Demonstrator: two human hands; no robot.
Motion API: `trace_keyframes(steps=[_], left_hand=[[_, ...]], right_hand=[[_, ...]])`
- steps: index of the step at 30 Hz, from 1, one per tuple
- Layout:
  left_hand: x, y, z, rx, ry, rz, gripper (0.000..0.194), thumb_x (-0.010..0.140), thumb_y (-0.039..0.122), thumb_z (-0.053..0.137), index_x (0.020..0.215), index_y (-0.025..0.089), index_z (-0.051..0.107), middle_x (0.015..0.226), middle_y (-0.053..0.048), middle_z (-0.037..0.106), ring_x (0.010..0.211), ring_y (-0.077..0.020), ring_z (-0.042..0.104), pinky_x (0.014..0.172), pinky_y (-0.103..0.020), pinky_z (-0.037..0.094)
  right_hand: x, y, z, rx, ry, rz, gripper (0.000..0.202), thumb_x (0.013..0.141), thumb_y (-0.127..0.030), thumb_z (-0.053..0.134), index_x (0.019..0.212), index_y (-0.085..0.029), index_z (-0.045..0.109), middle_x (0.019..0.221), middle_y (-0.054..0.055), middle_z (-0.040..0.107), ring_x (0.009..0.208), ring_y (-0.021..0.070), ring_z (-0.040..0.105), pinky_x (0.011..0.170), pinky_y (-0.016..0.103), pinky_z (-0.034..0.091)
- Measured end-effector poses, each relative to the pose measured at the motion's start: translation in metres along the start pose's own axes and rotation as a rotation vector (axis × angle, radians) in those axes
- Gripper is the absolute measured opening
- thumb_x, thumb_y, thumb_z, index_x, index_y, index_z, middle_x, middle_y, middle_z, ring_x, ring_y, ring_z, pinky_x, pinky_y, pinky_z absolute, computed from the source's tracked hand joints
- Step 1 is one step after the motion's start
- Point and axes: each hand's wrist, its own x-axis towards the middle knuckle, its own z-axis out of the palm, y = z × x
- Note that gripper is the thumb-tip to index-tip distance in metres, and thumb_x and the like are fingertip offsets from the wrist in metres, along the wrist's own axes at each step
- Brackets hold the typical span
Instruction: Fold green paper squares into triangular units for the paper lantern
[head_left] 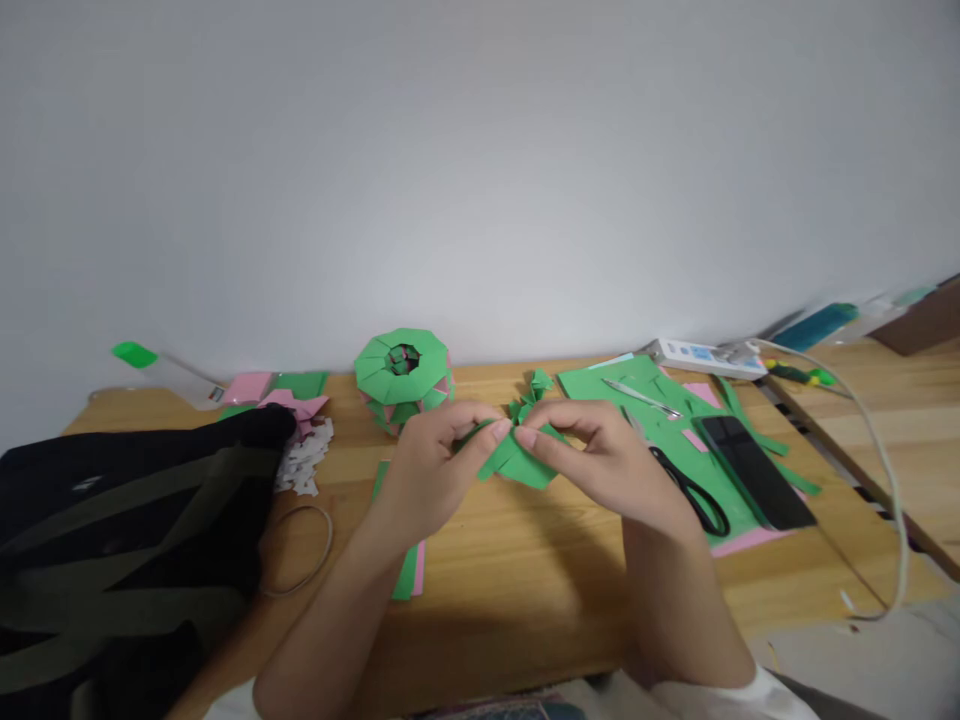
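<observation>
My left hand [439,465] and my right hand [600,455] meet above the middle of the table. Between thumbs and fingers they both pinch a piece of folded green paper [517,460], its creased lower edges hanging below my thumbs. Just behind it lie small folded green paper pieces [534,388], partly hidden by my right hand. A round green and pink folded-paper model [401,370] with a hole in its top stands beyond my left hand. Under my left wrist, green and pink paper strips [405,575] lie partly covered.
On the right, green sheets [637,385] carry a silver pen-like tool [641,397], black-handled scissors [694,490] and a phone [754,470]. A white power strip [705,357] with a cable is behind. At left lie a dark bag [135,560], pink folded paper [300,408] and white scraps [306,460].
</observation>
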Motion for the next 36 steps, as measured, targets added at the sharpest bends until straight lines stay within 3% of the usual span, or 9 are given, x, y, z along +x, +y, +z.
trace_keyframes(steps=[4, 9, 13, 16, 18, 23, 28, 36], left_hand=[[-0.001, 0.004, -0.004, 0.140, -0.023, 0.052, 0.022, 0.087, 0.022, 0.053, 0.067, 0.016, 0.062, 0.056, 0.004, 0.052, 0.055, -0.0082, 0.044, 0.050, -0.020, 0.033], [-0.004, 0.006, -0.006, 0.100, -0.015, 0.026, 0.026, 0.086, 0.026, 0.054, 0.063, 0.016, 0.061, 0.052, 0.005, 0.047, 0.050, -0.0077, 0.040, 0.047, -0.020, 0.032], [-0.005, 0.004, -0.005, -0.036, 0.071, -0.069, 0.019, 0.078, 0.029, 0.065, 0.063, 0.017, 0.063, 0.053, 0.004, 0.058, 0.050, -0.0093, 0.050, 0.047, -0.020, 0.039], [-0.004, 0.003, -0.004, -0.158, 0.054, -0.124, 0.009, 0.074, 0.028, 0.071, 0.074, 0.019, 0.070, 0.060, 0.002, 0.069, 0.057, -0.0128, 0.062, 0.054, -0.022, 0.049], [-0.004, 0.002, -0.004, -0.220, 0.044, -0.146, 0.008, 0.074, 0.026, 0.072, 0.078, 0.019, 0.070, 0.064, 0.001, 0.072, 0.058, -0.0131, 0.064, 0.057, -0.023, 0.053], [-0.004, 0.003, -0.004, -0.191, 0.040, -0.143, 0.007, 0.075, 0.025, 0.070, 0.074, 0.018, 0.069, 0.064, 0.000, 0.071, 0.058, -0.0135, 0.065, 0.057, -0.024, 0.054], [-0.004, 0.009, -0.001, -0.261, 0.048, -0.140, 0.004, 0.075, 0.021, 0.068, 0.074, 0.018, 0.068, 0.063, 0.001, 0.070, 0.060, -0.0133, 0.066, 0.058, -0.023, 0.054], [-0.005, 0.010, -0.002, -0.369, 0.091, -0.161, 0.005, 0.076, 0.020, 0.067, 0.073, 0.016, 0.065, 0.062, 0.001, 0.070, 0.059, -0.0129, 0.066, 0.056, -0.023, 0.055]], right_hand=[[-0.001, -0.001, -0.002, -0.043, -0.068, -0.008, 0.021, 0.088, -0.024, 0.056, 0.074, -0.014, 0.066, 0.067, -0.001, 0.063, 0.063, 0.0095, 0.055, 0.060, 0.022, 0.041], [-0.004, -0.003, -0.001, -0.042, -0.013, -0.114, 0.020, 0.088, -0.021, 0.057, 0.071, -0.014, 0.066, 0.066, -0.001, 0.063, 0.061, 0.0080, 0.055, 0.060, 0.021, 0.041], [-0.005, -0.004, 0.001, -0.025, 0.084, -0.096, 0.021, 0.088, -0.023, 0.058, 0.071, -0.015, 0.066, 0.064, -0.002, 0.062, 0.060, 0.0083, 0.054, 0.058, 0.022, 0.040], [-0.005, -0.005, 0.001, 0.012, 0.196, -0.069, 0.024, 0.087, -0.026, 0.058, 0.067, -0.015, 0.064, 0.062, -0.002, 0.059, 0.059, 0.0088, 0.051, 0.060, 0.024, 0.040], [-0.005, -0.007, 0.000, 0.042, 0.199, -0.043, 0.023, 0.087, -0.027, 0.058, 0.067, -0.016, 0.064, 0.062, -0.002, 0.059, 0.059, 0.0092, 0.051, 0.060, 0.024, 0.041], [-0.005, -0.007, -0.002, 0.056, 0.143, 0.048, 0.014, 0.081, -0.026, 0.064, 0.071, -0.016, 0.067, 0.064, -0.001, 0.064, 0.057, 0.0098, 0.051, 0.055, 0.024, 0.039], [-0.004, -0.003, 0.001, 0.189, 0.196, 0.102, 0.019, 0.079, -0.030, 0.066, 0.065, -0.017, 0.065, 0.059, -0.002, 0.058, 0.056, 0.0098, 0.048, 0.055, 0.026, 0.039], [-0.003, 0.000, 0.002, 0.411, 0.249, 0.108, 0.010, 0.070, -0.024, 0.074, 0.079, -0.020, 0.071, 0.062, -0.003, 0.063, 0.053, 0.0075, 0.053, 0.049, 0.021, 0.046]])
